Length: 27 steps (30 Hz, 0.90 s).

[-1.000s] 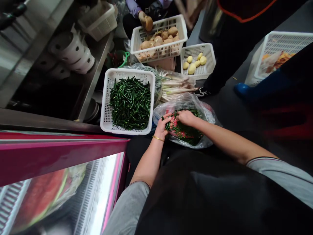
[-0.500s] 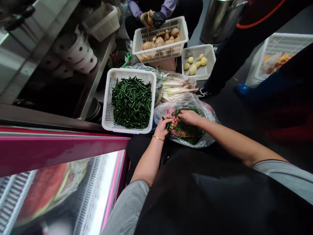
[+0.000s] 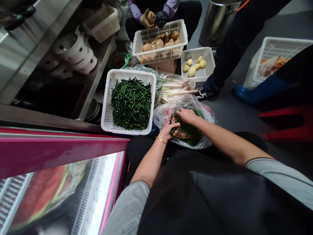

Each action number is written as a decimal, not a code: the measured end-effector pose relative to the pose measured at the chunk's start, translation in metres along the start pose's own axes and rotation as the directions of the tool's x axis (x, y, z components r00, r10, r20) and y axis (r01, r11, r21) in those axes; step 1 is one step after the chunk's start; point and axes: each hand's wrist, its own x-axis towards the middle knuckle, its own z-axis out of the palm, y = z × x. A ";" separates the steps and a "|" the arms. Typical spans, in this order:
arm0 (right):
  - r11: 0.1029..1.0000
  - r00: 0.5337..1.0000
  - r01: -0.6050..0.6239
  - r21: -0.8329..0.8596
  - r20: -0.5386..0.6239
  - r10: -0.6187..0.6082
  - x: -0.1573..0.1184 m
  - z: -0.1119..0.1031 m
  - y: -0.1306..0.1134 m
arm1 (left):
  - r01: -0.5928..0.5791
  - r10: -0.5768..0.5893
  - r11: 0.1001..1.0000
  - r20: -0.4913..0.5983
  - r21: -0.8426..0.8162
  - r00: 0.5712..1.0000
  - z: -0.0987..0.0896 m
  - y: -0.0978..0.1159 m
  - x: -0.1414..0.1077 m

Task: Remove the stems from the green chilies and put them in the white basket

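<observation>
A clear plastic bag (image 3: 158, 114) lies open in front of me, with thin green chili peppers (image 3: 189, 133) and some red and pink inside. My left hand (image 3: 168, 131), a gold bangle at its wrist, is at the bag's near left side, fingers curled around a few green chilies. My right hand (image 3: 187, 116) reaches over the bag's middle, its fingertips pinched together just above the left; what they grip is too small to make out. Left of the bag stands a white basket (image 3: 104, 107) heaped with green chili peppers (image 3: 131, 103).
Bundled scallions (image 3: 174, 88) lie beyond the bag. Behind are a white crate of brown root vegetables (image 3: 160, 55) and a basket of peeled potatoes (image 3: 192, 71). A co-worker's gloved hands (image 3: 154, 19) hold a root. A person's leg (image 3: 227, 58) and a red stool (image 3: 290, 125) are right.
My left hand has moved right and lower into the bag, over the chilies. My right hand has shifted slightly left. The co-worker's hands have parted around a root.
</observation>
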 end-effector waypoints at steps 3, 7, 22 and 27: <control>0.996 0.999 -0.010 -0.093 0.033 0.013 0.019 0.001 0.011 | -0.048 0.045 0.998 -0.069 -0.047 0.997 -0.005 0.005 0.000; 0.999 1.000 -0.015 -0.035 -0.019 0.014 0.002 0.002 0.038 | -0.090 0.084 0.995 -0.135 -0.042 0.987 -0.003 0.005 0.008; 0.985 0.996 -0.044 0.169 -0.068 0.056 0.006 -0.015 0.017 | -0.296 0.327 0.942 -0.235 0.157 0.915 -0.009 -0.005 0.012; 0.705 0.994 0.004 0.709 -0.081 0.076 -0.043 -0.017 0.011 | -0.364 0.403 0.888 -0.096 0.280 0.910 0.000 -0.011 0.029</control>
